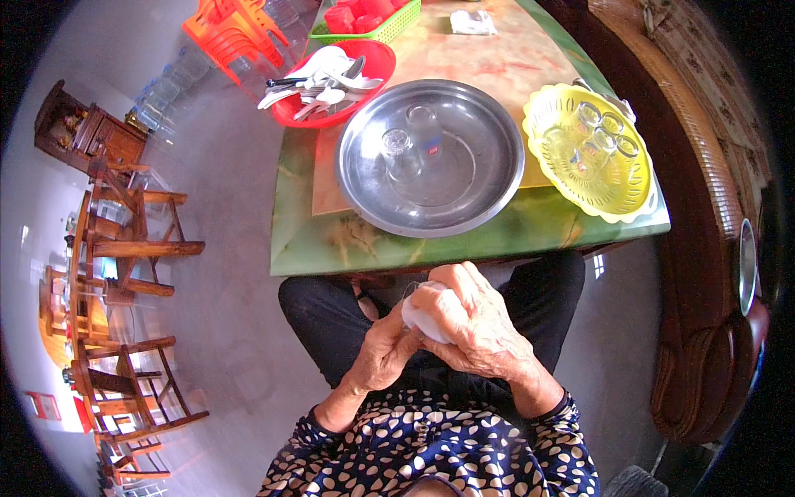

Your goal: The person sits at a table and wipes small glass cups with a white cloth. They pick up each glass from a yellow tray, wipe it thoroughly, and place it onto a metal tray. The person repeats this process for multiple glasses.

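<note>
Both hands are together over my lap, just short of the table's front edge. My right hand (pixel 470 319) is closed round a bunched white cloth (pixel 426 321). Against it, my left hand (pixel 385 349) is wrapped round what looks like a clear drinking glass (pixel 409 291); only a thin see-through edge shows, the rest being covered by cloth and fingers. Beyond my hands a wide steel basin (pixel 364 211) holds two clear glasses (pixel 401 156), one lying tilted next to the other. At its right stands a yellow scalloped plastic basket (pixel 609 203) with several clear glasses (pixel 603 141) inside.
Left of the basin, a red bowl (pixel 377 60) is heaped with spoons and other cutlery (pixel 327 79). Behind it sits a green basket (pixel 389 31) of red cups. A folded white cloth (pixel 473 22) lies farther back. Orange stools (pixel 236 37) and wooden chairs (pixel 149 248) stand leftward.
</note>
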`<state>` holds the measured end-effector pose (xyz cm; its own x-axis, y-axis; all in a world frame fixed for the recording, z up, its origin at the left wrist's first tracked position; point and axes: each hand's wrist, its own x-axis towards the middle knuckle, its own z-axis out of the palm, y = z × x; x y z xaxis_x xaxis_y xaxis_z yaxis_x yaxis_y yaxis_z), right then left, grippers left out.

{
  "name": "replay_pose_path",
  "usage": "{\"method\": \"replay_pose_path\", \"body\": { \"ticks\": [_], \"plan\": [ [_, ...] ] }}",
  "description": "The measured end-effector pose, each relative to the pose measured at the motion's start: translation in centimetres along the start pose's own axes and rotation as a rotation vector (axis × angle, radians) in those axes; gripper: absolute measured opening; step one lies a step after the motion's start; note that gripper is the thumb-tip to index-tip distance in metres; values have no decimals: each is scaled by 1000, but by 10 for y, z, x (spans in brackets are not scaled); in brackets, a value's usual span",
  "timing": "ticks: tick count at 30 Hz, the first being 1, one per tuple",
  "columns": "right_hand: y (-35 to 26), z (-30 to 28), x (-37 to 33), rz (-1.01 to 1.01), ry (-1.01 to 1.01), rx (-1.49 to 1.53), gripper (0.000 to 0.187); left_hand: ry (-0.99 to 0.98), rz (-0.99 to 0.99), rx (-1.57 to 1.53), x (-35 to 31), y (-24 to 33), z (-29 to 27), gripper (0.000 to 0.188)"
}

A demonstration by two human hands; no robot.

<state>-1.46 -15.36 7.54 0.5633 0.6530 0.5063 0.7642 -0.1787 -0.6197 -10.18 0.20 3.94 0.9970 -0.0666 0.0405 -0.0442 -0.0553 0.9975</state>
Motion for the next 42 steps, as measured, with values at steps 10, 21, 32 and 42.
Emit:
{"method": "replay_pose_path", "body": {
  "ticks": [10,21,32,42],
  "plan": [
    [28,-7,5,297,-209,834,29,-318,186,16,4,6,-9,16],
    [45,45,-24,705,230,1695,43,-35,167,-381,9,-8,5,29],
    [16,71,0,609,821,1451,44,297,-110,-694,16,-9,26,51],
    [-8,82,-14,250,482,229,60,364,-320,-847,10,9,29,52]
  ]
}}
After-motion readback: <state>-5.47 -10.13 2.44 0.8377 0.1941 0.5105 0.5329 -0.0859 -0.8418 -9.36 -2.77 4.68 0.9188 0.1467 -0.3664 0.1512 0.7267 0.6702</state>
